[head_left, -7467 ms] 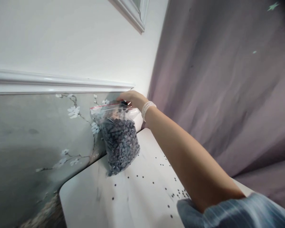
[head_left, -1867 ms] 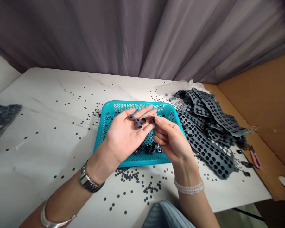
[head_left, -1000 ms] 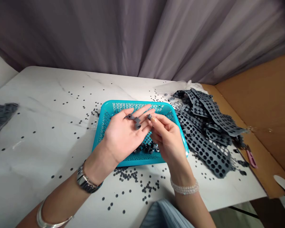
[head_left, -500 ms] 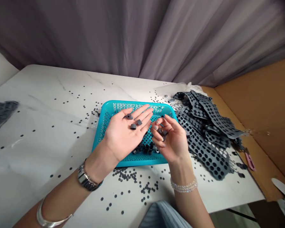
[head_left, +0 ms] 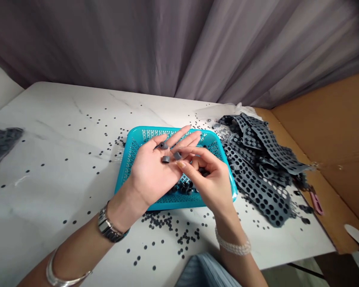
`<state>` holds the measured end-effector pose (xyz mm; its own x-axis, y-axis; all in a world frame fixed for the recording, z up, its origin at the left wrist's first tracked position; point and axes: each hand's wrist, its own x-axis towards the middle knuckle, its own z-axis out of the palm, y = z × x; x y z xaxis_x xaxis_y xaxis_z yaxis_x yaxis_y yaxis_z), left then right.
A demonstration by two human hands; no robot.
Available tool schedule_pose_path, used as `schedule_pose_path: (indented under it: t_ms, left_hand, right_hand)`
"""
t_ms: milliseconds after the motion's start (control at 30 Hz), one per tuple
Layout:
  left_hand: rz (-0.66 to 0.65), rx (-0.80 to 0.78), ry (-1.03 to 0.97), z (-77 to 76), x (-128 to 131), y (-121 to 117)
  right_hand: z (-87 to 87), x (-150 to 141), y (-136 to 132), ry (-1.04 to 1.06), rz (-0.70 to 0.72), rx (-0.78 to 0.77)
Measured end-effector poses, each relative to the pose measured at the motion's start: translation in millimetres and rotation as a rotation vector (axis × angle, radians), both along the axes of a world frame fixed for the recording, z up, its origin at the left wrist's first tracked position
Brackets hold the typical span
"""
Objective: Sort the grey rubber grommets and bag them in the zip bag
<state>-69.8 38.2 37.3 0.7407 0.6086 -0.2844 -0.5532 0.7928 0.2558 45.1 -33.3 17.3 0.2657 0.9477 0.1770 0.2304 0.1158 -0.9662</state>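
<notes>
Curtain (head_left: pixel 137 44), grey-mauve, behind the blue basket (head_left: pixel 170 205). Table (head_left: pixel 54 191), white and marbled, under the basket. Perforated dark sheets (head_left: pixel 267 195) heaped just right of the basket; plastic bag (head_left: pixel 1 145) with dark contents well left of it, cut by the frame edge.

Left hand (head_left: pixel 152 171) above the basket: palm up, flat, fingers lightly fanned toward its far rim. Right hand (head_left: pixel 214 181) over the basket's right half: palm down, thumb and forefinger together on a grey ring (head_left: pixel 177 155), other fingers curled. Two more rings (head_left: pixel 165 159) on the left palm, apart. Dark bits (head_left: pixel 202 171) beneath the right palm: held or in the basket, cannot tell.

Step in hand, judged: picking single rings off the left palm. Next move calls for a light pinch, clean lift, left palm level.

Loose dark pieces (head_left: pixel 184 187) inside the basket, near side. Smallest: black discs (head_left: pixel 155 221) scattered around the basket, dense by its front edge.
</notes>
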Motion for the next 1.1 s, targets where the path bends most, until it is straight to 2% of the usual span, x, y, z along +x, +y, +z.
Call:
schedule_pose_path:
  t_ms: [267, 400, 467, 533, 633, 700, 800, 933, 1000, 1100]
  left_hand:
    - [-0.026, 0.021, -0.015, 2.8, 1.5, -1.9]
    - [-0.026, 0.015, 0.016, 4.0, 2.5, -2.7]
    - [-0.036, 0.012, 0.012, 3.6, 2.0, -2.3]
    - [-0.038, 0.005, 0.001, 2.6, 1.5, -1.3]
    - [0.004, -0.014, 0.024, 0.3, 2.0, 0.0]
    - [0.033, -0.014, 0.055, -0.9, 3.2, 0.0]
    - [0.037, 0.001, 0.085, -1.3, 5.0, -1.8]
    - [0.050, 0.018, 0.111, 0.4, 6.1, -4.4]
    - [0.045, 0.023, 0.109, 1.0, 5.7, -4.5]
    - [0.034, 0.029, 0.081, 0.4, 4.5, -3.3]
  right_hand:
    - [2.5, -1.9, -0.9, -0.139, -0.010, 0.014]
    - [4.3, -2.6, -1.6, -0.125, -0.005, -0.007]
    - [5.1, -0.7, -1.5, -0.009, -0.019, -0.025]
    - [5.7, 4.0, -0.9, 0.251, -0.008, -0.056]
    - [5.4, 13.1, 0.9, 0.669, 0.081, -0.106]
    - [3.4, 16.3, 2.8, 0.765, 0.117, -0.129]
    - [-1.0, 12.8, 5.5, 0.657, 0.075, -0.137]
    - [-1.3, 1.0, 5.2, 0.295, -0.017, -0.115]
    - [1.3, -3.0, 3.5, 0.133, -0.021, -0.107]
    - [4.2, -4.6, 0.3, 0.020, 0.014, -0.091]
